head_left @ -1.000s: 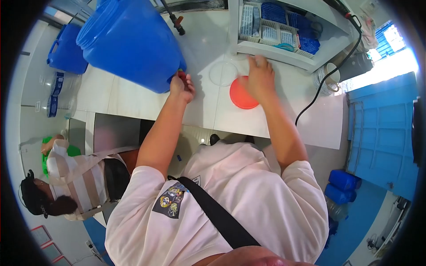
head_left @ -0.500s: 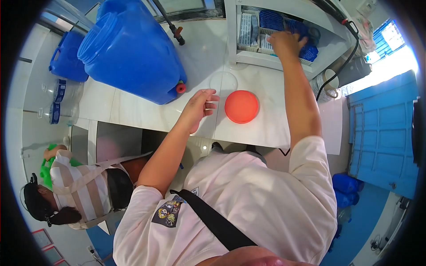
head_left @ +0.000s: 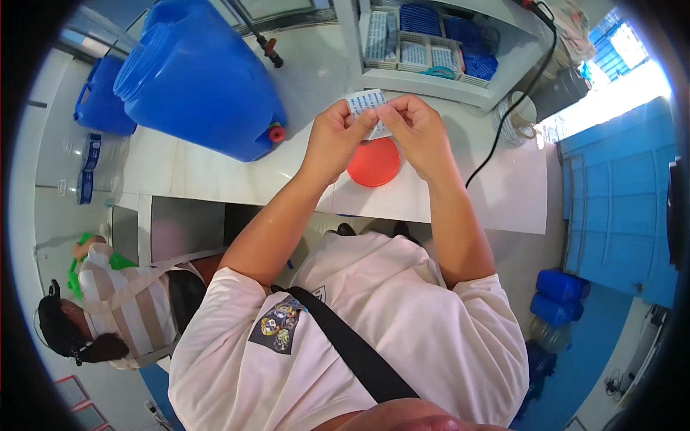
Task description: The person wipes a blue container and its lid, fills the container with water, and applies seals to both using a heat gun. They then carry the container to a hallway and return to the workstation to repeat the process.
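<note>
My left hand (head_left: 330, 138) and my right hand (head_left: 420, 135) both pinch a small white sheet with rows of blue print (head_left: 364, 100), thumbs on its near face. The print is too small to read. Just below the sheet, a round red lid (head_left: 374, 165) lies on the white counter (head_left: 474, 197), its upper edge partly covered by my hands. Beyond my hands, an open shelf (head_left: 402, 80) holds baskets with similar printed white sheets (head_left: 413, 54) and blue packets (head_left: 420, 20).
A large blue jug (head_left: 205, 86) with a red-centred spout stands on the counter's left. A black cable (head_left: 497, 136) hangs at the right, near a roll of cord (head_left: 514, 118). A person in a striped top (head_left: 133, 294) is at lower left, beside something green.
My right hand has come out of the shelf baskets and back over the counter. My left hand has moved up to meet it, and the printed sheet is now between both hands.
</note>
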Demonstrator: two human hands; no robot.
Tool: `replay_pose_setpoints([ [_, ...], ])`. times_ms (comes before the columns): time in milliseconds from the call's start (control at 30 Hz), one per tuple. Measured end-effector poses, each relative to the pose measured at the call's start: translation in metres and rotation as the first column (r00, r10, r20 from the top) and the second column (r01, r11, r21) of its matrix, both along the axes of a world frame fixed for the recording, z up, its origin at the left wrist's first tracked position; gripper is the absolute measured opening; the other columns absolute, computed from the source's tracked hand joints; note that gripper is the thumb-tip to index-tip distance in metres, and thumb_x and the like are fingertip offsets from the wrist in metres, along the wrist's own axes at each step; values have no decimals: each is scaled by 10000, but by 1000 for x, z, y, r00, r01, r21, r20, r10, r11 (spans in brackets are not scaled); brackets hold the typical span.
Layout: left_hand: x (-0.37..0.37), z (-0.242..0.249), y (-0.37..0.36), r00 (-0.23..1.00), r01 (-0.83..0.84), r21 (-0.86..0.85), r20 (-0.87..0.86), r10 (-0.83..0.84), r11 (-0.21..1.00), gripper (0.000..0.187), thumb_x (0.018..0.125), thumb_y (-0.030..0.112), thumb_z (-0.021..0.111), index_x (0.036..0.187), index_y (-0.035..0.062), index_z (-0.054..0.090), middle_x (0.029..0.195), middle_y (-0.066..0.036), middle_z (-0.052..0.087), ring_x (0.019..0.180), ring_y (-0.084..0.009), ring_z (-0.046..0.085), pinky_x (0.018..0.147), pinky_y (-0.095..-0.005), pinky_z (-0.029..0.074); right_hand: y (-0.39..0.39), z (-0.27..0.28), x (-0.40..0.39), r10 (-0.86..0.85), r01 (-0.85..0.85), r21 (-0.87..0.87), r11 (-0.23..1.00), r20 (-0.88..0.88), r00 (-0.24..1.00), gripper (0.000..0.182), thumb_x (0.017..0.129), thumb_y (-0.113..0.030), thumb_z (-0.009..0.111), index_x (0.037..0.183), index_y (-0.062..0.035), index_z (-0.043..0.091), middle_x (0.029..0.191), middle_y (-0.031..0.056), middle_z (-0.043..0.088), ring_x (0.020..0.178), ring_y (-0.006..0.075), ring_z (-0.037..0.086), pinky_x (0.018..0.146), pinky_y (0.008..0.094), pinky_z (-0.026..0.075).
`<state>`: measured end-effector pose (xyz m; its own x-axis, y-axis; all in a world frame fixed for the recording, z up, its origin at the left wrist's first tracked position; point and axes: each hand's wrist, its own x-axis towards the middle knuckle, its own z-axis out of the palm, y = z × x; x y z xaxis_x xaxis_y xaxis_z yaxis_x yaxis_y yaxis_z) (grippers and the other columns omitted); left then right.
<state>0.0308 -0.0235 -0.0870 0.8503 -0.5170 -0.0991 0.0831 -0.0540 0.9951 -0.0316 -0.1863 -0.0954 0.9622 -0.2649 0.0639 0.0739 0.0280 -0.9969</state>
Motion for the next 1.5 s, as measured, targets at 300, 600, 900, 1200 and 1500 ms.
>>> replay_pose_setpoints([
  [300,-1,0,-1,985,149,-301,125,-115,942,183,1018,78,515,1193,30,542,1241,-124,627,1109,-196,631,962,-326,515,-23,-3,-30,-31,120,-339,933,257,966,220,941,-232,694,960,-13,676,1217,133,655,1066,230,625,953,350,474],
  [600,2,6,2,875,-6,-205,473,104,979,112,970,59,616,1074,44,578,1164,-118,630,1123,-159,589,953,-321,507,-11,3,-2,-5,16,-58,998,187,982,212,936,-242,706,961,-35,671,1381,136,544,1203,243,554,1008,356,435],
  [900,-24,16,10,972,-197,-150,98,212,969,319,1047,279,535,1225,18,576,1163,-59,626,1062,-129,602,907,-297,511,13,22,0,24,467,-818,336,503,864,194,806,-192,765,930,-72,677,1065,72,597,1096,281,558,1107,561,341],
  [1200,-13,15,26,969,-213,-212,-174,177,954,301,1045,258,527,1224,27,599,1094,-52,684,989,-123,657,906,-301,538,28,19,-13,148,277,-730,625,459,876,376,835,-275,771,1103,-63,613,1035,77,662,1055,250,612,1055,503,402],
  [1500,-20,17,24,967,-181,-226,-219,131,957,251,1015,140,564,1236,22,583,1149,-80,664,984,-133,657,864,-319,564,0,7,14,131,-134,-88,987,-33,991,230,933,-224,719,942,1,669,1074,108,701,939,170,623,831,329,503],
])
